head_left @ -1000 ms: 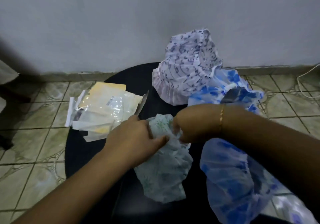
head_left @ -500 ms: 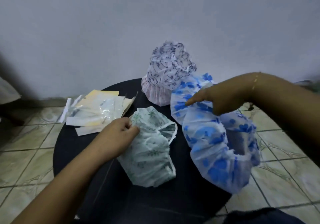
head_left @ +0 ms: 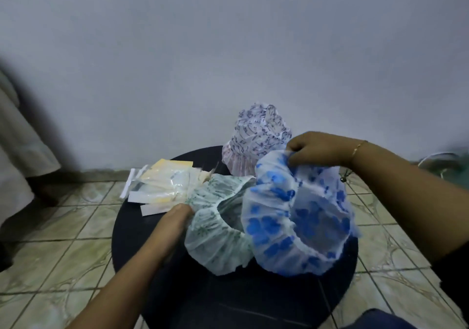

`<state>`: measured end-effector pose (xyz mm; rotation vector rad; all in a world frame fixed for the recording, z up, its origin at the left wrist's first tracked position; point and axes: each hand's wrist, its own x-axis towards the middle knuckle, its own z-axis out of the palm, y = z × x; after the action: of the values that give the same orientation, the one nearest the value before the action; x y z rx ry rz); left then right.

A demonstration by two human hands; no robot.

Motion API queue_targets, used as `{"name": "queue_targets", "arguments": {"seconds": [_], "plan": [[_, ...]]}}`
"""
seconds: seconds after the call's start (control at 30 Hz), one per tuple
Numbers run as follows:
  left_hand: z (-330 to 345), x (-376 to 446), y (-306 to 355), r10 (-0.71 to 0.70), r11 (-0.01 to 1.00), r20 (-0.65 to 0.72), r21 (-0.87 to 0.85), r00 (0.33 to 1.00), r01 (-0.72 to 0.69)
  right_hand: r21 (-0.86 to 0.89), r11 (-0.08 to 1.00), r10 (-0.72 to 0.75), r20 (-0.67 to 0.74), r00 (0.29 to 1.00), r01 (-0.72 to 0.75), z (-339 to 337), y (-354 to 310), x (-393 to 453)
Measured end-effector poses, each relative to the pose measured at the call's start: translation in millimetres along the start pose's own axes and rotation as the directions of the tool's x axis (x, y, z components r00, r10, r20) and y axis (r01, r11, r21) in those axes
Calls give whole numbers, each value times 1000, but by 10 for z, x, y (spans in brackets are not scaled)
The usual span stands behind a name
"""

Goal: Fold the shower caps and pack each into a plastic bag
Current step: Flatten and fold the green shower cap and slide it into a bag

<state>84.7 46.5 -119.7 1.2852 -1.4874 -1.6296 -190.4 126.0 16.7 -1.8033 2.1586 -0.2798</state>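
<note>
The blue cap (head_left: pixel 297 217) is pinched at 12 o'clock by the right hand (head_left: pixel 316 148) (probably to spread it), green cap (head_left: pixel 218 224) gripped by the left hand (head_left: pixel 175 218).

— What is lying around me in this room?

— A plain pale grey wall (head_left: pixel 228 49) is filling the upper half of my view, lit evenly and dimly. A worn skirting strip (head_left: pixel 101 175) is running along its base.

— And below?

— Glazed beige-green floor tiles (head_left: pixel 63 252) with dark grout are spreading out diagonally. A round black table (head_left: pixel 203 298) is standing before me. Pale cloth (head_left: pixel 17 151) is hanging at far left, blurred.
</note>
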Motion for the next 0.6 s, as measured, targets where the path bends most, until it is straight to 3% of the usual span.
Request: {"name": "queue_targets", "arguments": {"seconds": [0.13,0.23,0.4,0.6], "plan": [[-31,-13,11,-85,984,-21,-161,996,81,337,941,34,-172,985,27,-138,-119,69],[-30,37,-29,-86,970,29,-226,996,90,603,796,117,-249,961,59,-192,-210,231],[-36,112,-90,-67,962,63,-261,996,81,933,340,352,-240,905,116,-140,-474,560],[-44,137,-86,-49,958,86,-279,995,71,987,-151,218,77,973,-44,407,-1083,1007]]}}
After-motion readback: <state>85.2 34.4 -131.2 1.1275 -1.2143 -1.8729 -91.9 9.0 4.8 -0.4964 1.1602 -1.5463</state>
